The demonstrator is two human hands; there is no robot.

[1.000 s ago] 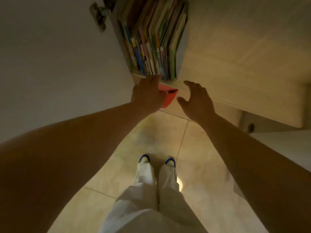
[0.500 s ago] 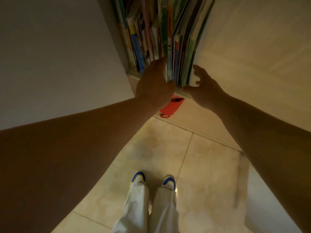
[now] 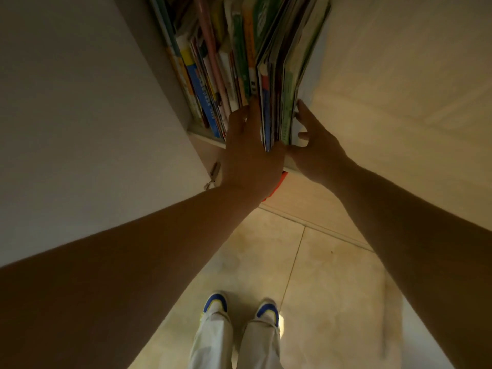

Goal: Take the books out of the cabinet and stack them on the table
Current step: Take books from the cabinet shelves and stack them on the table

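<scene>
A row of thin, colourful books (image 3: pixel 234 62) stands upright on a shelf of the cabinet (image 3: pixel 205 133). The rightmost bundle of these books (image 3: pixel 279 102) sits between my two hands. My left hand (image 3: pixel 250 150) has its fingers pushed into the row on the bundle's left side. On the bundle's right side, against the cabinet wall, my right hand (image 3: pixel 316 145) presses in with its thumb under the lower edge. The bundle still rests on the shelf. No table is in view.
An open pale cabinet door (image 3: pixel 80 115) fills the left, with a metal hinge (image 3: pixel 214 173) near its lower corner. A wooden cabinet side (image 3: pixel 399 89) fills the right. A red object (image 3: pixel 277 186) shows under my left hand. Below are a tiled floor (image 3: pixel 319 275) and my shoes (image 3: pixel 241 308).
Both hands have moved up from below the shelf edge to the books. They have closed in on the rightmost bundle from either side. The view has come closer to the shelf.
</scene>
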